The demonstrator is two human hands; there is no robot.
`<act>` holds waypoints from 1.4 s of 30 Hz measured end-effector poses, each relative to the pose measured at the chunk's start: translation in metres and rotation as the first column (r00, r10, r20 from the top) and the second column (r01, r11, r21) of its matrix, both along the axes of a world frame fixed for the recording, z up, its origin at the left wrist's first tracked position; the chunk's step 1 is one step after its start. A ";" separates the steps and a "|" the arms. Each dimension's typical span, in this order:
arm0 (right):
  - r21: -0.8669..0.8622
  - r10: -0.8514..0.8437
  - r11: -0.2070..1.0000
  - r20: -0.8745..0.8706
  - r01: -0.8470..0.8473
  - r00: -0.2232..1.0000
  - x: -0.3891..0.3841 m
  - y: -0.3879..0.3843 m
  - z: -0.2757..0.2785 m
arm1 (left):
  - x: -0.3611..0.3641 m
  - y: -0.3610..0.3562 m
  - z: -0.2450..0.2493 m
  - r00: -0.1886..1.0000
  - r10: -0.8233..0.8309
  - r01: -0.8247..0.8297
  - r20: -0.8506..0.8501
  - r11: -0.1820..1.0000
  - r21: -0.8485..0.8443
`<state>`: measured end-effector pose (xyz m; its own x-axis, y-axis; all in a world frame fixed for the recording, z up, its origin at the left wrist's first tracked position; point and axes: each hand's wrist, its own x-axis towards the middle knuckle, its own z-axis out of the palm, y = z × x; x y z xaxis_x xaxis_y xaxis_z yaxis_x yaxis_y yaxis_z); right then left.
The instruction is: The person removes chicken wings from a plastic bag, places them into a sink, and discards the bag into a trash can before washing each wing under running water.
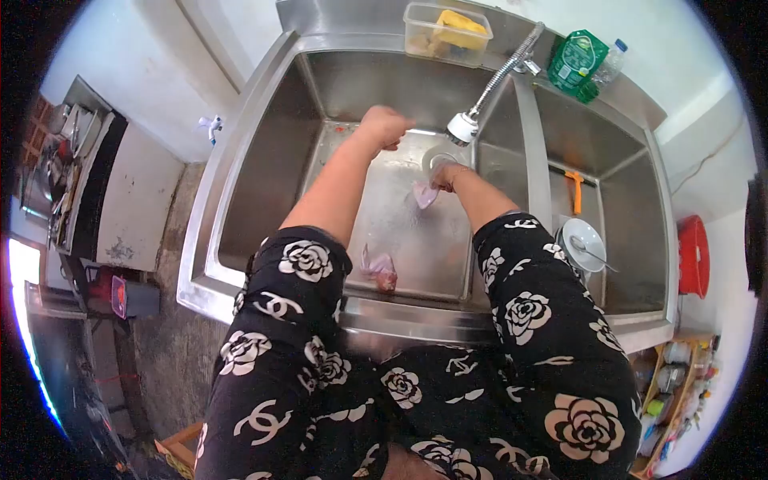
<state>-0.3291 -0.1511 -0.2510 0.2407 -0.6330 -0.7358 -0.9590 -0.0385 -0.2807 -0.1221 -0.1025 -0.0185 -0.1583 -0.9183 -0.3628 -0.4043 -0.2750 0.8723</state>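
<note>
My left hand (385, 128) is over the far part of the large sink basin (392, 216). Its fingers are curled in, with one pointing right, and whatever they may hold is hidden. Lower and to the right, my right hand (450, 175) grips a pale raw chicken wing (425, 194), which hangs out below the fingers. The hand partly covers the round drain (433, 156). A second raw chicken piece (380, 270), pinkish with a redder end, lies on the basin floor near the front edge. Above my right hand hangs the white faucet head (462, 128) on its flexible metal hose.
On the back ledge stand a clear plastic container (446, 34) with something yellow inside, a green pouch (578, 60) and a plastic bottle (614, 61). The smaller right basin holds a white bowl (583, 244) with a spoon and an orange-handled tool (575, 190). A red basin (693, 256) is at the right wall.
</note>
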 end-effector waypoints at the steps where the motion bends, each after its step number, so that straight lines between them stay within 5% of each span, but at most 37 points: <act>1: 0.006 -0.110 0.994 0.017 0.110 0.994 0.011 0.019 0.049 | -0.002 -0.008 -0.020 0.999 0.037 -0.038 0.004 0.999 0.025; 2: 0.008 -0.219 0.976 0.036 0.219 0.975 0.023 0.039 0.101 | -0.005 -0.012 -0.037 0.995 0.030 -0.035 0.099 0.998 0.048; 4: -0.127 0.054 0.990 -0.014 -0.055 0.998 0.034 0.064 0.146 | -0.010 -0.016 -0.066 0.956 0.011 -0.038 0.292 0.995 0.088; 9: -0.382 0.139 0.916 0.009 -0.125 0.990 0.031 0.065 0.157 | -0.029 -0.010 -0.124 0.874 -0.332 0.313 0.356 0.943 0.111; 12: -0.326 -0.036 0.945 -0.014 0.029 0.999 0.026 0.061 0.115 | -0.035 0.018 -0.119 0.856 -0.312 0.293 0.412 0.950 0.110; 16: -0.261 0.172 0.949 -0.035 -0.175 0.984 0.056 0.079 0.097 | -0.011 -0.007 -0.165 0.736 -0.322 0.383 0.595 0.923 0.026; 18: -0.107 -0.005 0.994 0.246 0.033 0.969 0.072 0.098 0.085 | -0.002 -0.011 -0.162 0.826 -0.226 0.253 0.517 0.967 0.020; 20: -0.523 -0.093 0.850 -0.047 0.055 0.995 0.098 0.140 0.031 | 0.006 -0.013 -0.154 0.861 -0.175 0.191 0.477 0.982 0.015; 22: -0.635 -0.082 0.770 -0.198 -0.065 0.977 0.111 0.156 0.023 | 0.003 -0.016 -0.152 0.862 -0.182 0.203 0.474 0.979 0.005; 24: -0.497 0.113 0.839 -0.240 -0.222 0.964 0.112 0.164 0.023 | -0.003 -0.014 -0.149 0.851 -0.231 0.242 0.472 0.970 0.037; 27: -0.551 0.174 0.817 -0.046 -0.170 0.984 0.091 0.158 0.017 | -0.012 -0.009 -0.140 0.836 -0.257 0.296 0.485 0.955 -0.003; 30: -0.587 0.192 0.778 -0.117 -0.224 0.974 0.079 0.151 0.006 | -0.014 -0.010 -0.147 0.784 -0.314 0.367 0.536 0.930 0.008; 33: -0.386 0.252 0.883 -0.091 -0.267 0.963 0.067 0.108 0.013 | -0.017 -0.006 -0.148 0.756 -0.361 0.437 0.546 0.899 -0.010; 36: -0.087 -0.027 0.995 0.149 0.040 0.989 0.037 0.076 0.045 | -0.023 0.002 -0.158 0.900 -0.141 0.273 0.412 0.920 -0.280; 39: -0.137 -0.001 0.991 -0.006 0.001 1.000 0.038 0.060 0.095 | -0.020 -0.007 -0.147 0.880 -0.272 0.358 0.390 0.919 -0.166; 40: -0.125 0.137 0.985 0.120 -0.122 0.983 0.030 0.057 0.095 | -0.015 -0.003 -0.129 0.944 -0.224 0.244 0.241 0.968 -0.055; 42: 0.079 -0.353 0.930 0.454 0.358 0.818 0.021 0.057 0.093 | -0.007 0.003 -0.098 0.998 -0.050 0.057 -0.040 0.974 0.220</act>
<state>-0.3080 -0.0942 -0.1584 0.3014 -0.7458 -0.5941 -0.6721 0.2758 -0.6872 -0.1296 -0.0990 -0.1165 -0.2207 -0.8057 -0.5497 -0.3953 -0.4414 0.8056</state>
